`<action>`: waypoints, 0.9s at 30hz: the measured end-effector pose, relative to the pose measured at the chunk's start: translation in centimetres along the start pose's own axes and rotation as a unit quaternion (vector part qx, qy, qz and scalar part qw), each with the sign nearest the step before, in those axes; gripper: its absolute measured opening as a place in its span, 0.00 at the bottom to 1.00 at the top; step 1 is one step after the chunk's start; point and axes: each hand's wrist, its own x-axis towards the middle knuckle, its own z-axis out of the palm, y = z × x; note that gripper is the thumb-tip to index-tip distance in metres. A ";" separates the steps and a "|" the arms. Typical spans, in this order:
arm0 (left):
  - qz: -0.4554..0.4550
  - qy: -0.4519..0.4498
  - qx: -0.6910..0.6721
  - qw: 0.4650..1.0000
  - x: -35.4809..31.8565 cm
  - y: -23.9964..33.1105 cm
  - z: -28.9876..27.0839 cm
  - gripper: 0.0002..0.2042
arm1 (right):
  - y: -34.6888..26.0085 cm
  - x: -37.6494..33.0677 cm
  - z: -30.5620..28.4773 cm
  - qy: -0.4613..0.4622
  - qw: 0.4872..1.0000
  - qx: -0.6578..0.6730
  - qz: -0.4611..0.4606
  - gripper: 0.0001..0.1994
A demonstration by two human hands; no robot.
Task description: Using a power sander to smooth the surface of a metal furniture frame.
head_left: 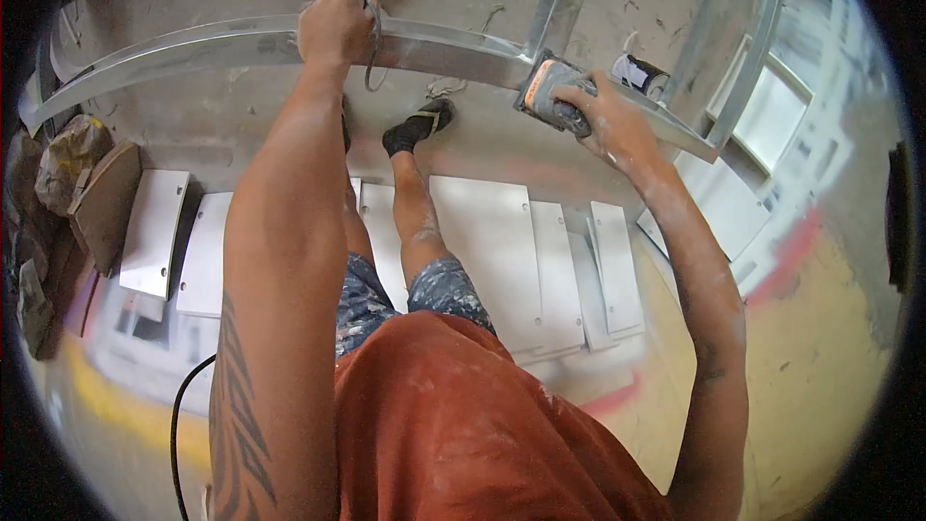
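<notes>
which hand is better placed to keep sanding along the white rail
The right hand: it already grips the sanding block, pressed against the white rail. The left hand is busy gripping the rail farther left, near a dangling cord, apparently steadying it.

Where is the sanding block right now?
In the head view, the sanding block sits upper right of centre, gripped by the right hand and pressed against the long white panel, beside a dark can.
</notes>
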 end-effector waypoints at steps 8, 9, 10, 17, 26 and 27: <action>0.003 0.024 -0.004 1.000 0.0 -0.4 0.1 0.16 | -0.1 0.9 -0.4 -0.053 0.998 0.009 -0.021 0.31; 0.003 0.024 -0.005 1.000 0.0 -0.3 0.1 0.16 | 0.4 0.6 -0.3 -0.039 0.999 0.015 -0.027 0.31; 0.006 0.024 -0.005 1.000 -0.1 -0.2 0.0 0.15 | 0.6 0.5 -0.3 -0.026 0.999 0.020 -0.033 0.32; -0.009 0.028 -0.024 0.999 -0.2 0.2 -0.2 0.15 | -0.8 0.8 -1.3 -0.036 0.999 -0.004 -0.002 0.33; -0.001 0.013 -0.009 1.000 -0.2 -0.4 -0.2 0.15 | 0.9 -0.3 -0.2 -0.046 0.999 0.006 -0.022 0.31; 0.000 0.014 -0.011 1.000 -0.2 -0.3 -0.2 0.15 | 1.7 -0.6 0.0 -0.035 0.999 0.007 -0.012 0.30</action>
